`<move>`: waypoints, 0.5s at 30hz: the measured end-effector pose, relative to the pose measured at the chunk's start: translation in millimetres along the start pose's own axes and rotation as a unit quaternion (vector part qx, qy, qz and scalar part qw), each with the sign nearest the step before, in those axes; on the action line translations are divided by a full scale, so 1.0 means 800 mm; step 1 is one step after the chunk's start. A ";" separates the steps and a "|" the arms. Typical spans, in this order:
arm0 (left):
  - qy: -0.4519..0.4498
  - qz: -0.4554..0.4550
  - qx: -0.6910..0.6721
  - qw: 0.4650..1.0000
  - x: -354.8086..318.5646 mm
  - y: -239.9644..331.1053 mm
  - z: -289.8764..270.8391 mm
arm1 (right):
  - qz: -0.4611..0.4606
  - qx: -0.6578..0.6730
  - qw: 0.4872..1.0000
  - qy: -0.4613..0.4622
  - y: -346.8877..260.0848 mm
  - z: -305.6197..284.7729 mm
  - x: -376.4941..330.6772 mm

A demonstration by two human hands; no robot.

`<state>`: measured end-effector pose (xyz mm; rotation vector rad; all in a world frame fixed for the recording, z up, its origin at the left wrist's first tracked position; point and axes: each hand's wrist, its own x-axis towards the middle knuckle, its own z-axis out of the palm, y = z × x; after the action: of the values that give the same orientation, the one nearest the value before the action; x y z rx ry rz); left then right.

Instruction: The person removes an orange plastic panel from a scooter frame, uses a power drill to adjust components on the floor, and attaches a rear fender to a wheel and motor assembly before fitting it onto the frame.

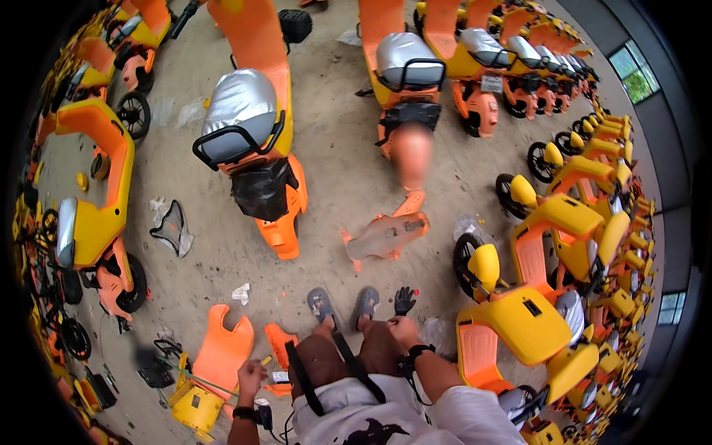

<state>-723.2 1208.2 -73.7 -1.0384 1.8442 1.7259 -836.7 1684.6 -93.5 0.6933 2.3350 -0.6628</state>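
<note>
My left hand is low at the left of my legs with its fingers curled. A small yellow piece shows at its fingertips; whether the hand holds it is unclear. Beside that hand lie an orange body panel, a yellow scooter cover and a narrower orange panel. A thin greenish rod or cable runs toward my left wrist. My right hand rests closed at my right knee, with nothing visible in it. Just ahead of it a black glove lies on the floor.
Orange and yellow scooters with silver seats stand ahead; yellow ones crowd the right. A scooter stands at left. On the concrete lie an orange-edged grey panel, a black-edged piece in plastic and crumpled paper.
</note>
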 end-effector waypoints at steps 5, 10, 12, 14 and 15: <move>0.052 -0.100 0.008 0.994 -0.050 -0.093 -0.015 | -0.006 -0.074 0.997 -0.030 -0.091 0.104 0.148; 0.035 -0.247 -0.013 0.968 -0.145 -0.252 -0.032 | -0.062 -0.070 0.994 0.056 -0.109 0.247 0.364; 0.027 -0.344 -0.104 0.933 -0.182 -0.272 -0.060 | -0.033 -0.078 0.995 0.060 -0.117 0.284 0.433; 0.063 -0.396 -0.242 0.884 -0.197 -0.288 -0.037 | -0.021 -0.144 0.989 0.034 -0.152 0.290 0.483; 0.079 -0.430 -0.235 0.868 -0.203 -0.276 -0.022 | -0.031 -0.152 0.987 0.035 -0.156 0.296 0.493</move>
<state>-451.5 1239.8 -99.4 -1.8661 0.7527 1.5244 -1084.9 1572.6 -484.6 0.5133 2.4602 -0.3011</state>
